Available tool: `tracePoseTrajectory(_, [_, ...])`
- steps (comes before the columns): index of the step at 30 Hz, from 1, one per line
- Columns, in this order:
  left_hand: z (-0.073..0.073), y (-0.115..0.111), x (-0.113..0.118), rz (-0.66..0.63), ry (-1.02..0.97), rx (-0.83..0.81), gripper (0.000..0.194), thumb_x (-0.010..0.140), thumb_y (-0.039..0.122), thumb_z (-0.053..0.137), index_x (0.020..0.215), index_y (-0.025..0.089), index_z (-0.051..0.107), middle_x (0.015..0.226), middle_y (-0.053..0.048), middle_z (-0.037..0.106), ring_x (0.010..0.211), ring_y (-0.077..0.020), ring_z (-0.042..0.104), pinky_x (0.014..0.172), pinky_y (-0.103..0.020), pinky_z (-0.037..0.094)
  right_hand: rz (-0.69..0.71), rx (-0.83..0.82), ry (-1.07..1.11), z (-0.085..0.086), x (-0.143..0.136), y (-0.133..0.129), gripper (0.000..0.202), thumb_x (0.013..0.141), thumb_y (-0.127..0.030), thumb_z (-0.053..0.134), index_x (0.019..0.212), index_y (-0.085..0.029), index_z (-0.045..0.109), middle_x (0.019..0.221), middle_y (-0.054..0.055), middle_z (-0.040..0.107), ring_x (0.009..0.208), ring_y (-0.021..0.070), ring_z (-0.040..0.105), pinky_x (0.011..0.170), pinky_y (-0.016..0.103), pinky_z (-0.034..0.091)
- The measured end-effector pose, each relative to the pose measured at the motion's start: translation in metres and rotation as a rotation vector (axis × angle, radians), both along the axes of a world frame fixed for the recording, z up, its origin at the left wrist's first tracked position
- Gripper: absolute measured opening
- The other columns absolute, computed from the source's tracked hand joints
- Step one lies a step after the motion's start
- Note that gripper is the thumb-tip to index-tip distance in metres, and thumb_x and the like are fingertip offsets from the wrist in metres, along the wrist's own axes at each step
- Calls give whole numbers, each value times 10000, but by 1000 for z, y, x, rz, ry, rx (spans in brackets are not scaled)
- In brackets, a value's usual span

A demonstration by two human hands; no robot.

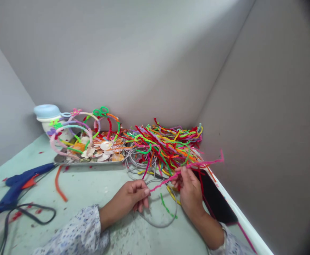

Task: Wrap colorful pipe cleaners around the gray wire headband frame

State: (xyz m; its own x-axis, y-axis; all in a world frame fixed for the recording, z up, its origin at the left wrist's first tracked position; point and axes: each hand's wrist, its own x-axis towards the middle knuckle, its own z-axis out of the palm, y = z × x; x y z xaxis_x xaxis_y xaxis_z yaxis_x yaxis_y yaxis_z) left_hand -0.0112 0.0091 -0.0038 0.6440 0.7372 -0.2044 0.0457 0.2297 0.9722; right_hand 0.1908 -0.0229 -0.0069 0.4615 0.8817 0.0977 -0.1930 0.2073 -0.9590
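Observation:
A pink pipe cleaner [163, 183] stretches between my hands above the table. My left hand [133, 196] pinches its left end between thumb and fingertips. My right hand [189, 191] is closed on it further along, and its free part runs on to the right, ending in a small upward bend. Beneath lies a thin grey wire loop [161, 226], with a short green pipe cleaner [168, 208] inside it. Scissors with yellow handles [174, 196] rest partly hidden by my right hand. Beyond my hands is a tangled heap of many-coloured pipe cleaners [165, 141].
A metal tray [91, 163] holds pale discs and several pipe-cleaner headbands [64, 128]. Behind it stands a white jar [48, 115] with a blue lid. At left lies a blue glue gun [16, 184] with its cord; an orange pipe cleaner [60, 184] is nearby. A black phone-like slab [219, 198] lies right.

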Motion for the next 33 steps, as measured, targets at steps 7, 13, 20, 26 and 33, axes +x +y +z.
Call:
tracePoseTrajectory(7, [6, -4, -2, 34, -55, -6, 320, 818, 431, 624, 708, 149, 519, 519, 11, 596, 387, -43, 421, 404, -162, 258, -1, 33, -17, 4, 3, 2, 301, 878, -482, 559, 861, -189, 627, 633, 0, 624, 553, 137, 564, 519, 233, 432])
tracePoseTrajectory(13, [12, -10, 1, 100, -158, -67, 278, 857, 405, 582, 745, 155, 531, 523, 18, 583, 388, -49, 421, 404, -160, 253, 352, 15, -98, 26, -12, -12, 291, 824, -404, 640, 1021, -189, 628, 803, 29, 659, 612, 132, 577, 544, 230, 447])
tracePoseTrajectory(20, [11, -20, 6, 55, -86, 33, 318, 853, 437, 572, 712, 156, 528, 515, 18, 559, 398, -63, 401, 417, -179, 282, 540, -108, -204, 23, -30, -24, 261, 822, -420, 620, 905, -178, 674, 596, -14, 596, 519, 126, 549, 483, 224, 420])
tracePoseTrajectory(26, [14, -28, 4, 36, 88, 412, 276, 918, 342, 479, 738, 157, 577, 582, 15, 550, 546, -104, 470, 554, -210, 355, 412, -75, -287, 5, -32, -25, 224, 836, -398, 626, 789, -179, 628, 571, -35, 557, 512, 113, 516, 503, 219, 413])
tracePoseTrajectory(33, [10, -33, 4, 83, 325, 731, 277, 914, 299, 456, 673, 178, 520, 555, 39, 431, 521, -110, 372, 517, -236, 258, 276, 72, -626, -2, -30, -28, 151, 870, -307, 587, 794, -186, 635, 694, 17, 625, 628, 156, 587, 590, 258, 467])
